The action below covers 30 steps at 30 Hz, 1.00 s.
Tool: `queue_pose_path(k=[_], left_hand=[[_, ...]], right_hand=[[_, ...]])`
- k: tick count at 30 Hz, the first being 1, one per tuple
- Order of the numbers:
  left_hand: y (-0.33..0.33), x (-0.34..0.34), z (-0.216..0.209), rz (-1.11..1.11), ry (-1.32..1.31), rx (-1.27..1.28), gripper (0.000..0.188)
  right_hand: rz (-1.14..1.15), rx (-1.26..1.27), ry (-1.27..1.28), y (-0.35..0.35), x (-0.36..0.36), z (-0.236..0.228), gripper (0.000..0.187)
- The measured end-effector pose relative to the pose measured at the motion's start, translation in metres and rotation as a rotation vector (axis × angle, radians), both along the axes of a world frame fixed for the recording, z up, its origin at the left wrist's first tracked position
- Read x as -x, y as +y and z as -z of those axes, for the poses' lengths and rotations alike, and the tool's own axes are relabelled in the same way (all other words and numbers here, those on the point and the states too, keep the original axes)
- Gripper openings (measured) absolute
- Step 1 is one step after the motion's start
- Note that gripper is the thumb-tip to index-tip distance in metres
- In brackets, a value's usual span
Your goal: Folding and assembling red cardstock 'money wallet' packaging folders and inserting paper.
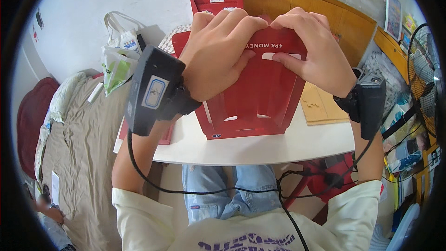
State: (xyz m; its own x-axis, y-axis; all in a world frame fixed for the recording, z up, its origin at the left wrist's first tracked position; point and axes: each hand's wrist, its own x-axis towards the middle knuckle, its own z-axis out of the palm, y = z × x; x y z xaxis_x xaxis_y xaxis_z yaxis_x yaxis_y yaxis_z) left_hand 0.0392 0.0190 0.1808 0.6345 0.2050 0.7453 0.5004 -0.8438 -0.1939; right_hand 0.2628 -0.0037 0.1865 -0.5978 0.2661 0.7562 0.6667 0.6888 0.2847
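Observation:
A red cardboard packaging box (253, 83) with cut-out windows stands on the white table (232, 151), its printed top edge toward the far side. My left hand (220, 49) grips the upper left of that edge, fingers over the far side and thumb on the near face. At the upper right, my right hand (316, 49) pinches the same edge, its thumb by a white-edged slot. Both hands almost meet at the middle of the edge. My fingertips are hidden behind the cardboard.
Another red box (217, 1) stands behind. Flat brown cardboard (323, 104) lies on the table's right side. Black devices (155, 90) are strapped to my wrists, with a cable (204, 190) hanging across my lap. A bed (83, 135) is left, a fan (425, 69) right; part of another person (53, 218) shows lower left.

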Motion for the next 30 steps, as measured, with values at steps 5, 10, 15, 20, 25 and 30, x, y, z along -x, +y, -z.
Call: queue_pose_path(k=[5, 10, 15, 20, 25, 30], left_hand=[[0.007, -0.004, 0.003, 0.006, -0.006, -0.028, 0.042], [0.015, -0.004, 0.005, 0.015, 0.008, 0.018, 0.043], [0.023, -0.006, 0.003, -0.013, 0.030, 0.122, 0.043], [0.030, -0.003, 0.007, 0.045, -0.033, 0.214, 0.039], [0.033, -0.005, 0.009, 0.102, -0.090, 0.308, 0.033], [0.035, 0.000, 0.012, 0.051, -0.055, 0.110, 0.031]], right_hand=[[0.000, -0.003, -0.023, 0.004, 0.000, 0.000, 0.045], [-0.009, 0.123, 0.052, 0.011, 0.001, 0.003, 0.043], [-0.025, 0.229, 0.077, 0.024, -0.001, 0.006, 0.040], [-0.044, 0.337, 0.101, 0.027, 0.002, 0.005, 0.039], [-0.096, 0.473, 0.184, 0.024, 0.004, 0.003, 0.032], [-0.089, 0.278, 0.116, 0.026, 0.001, 0.008, 0.028]])
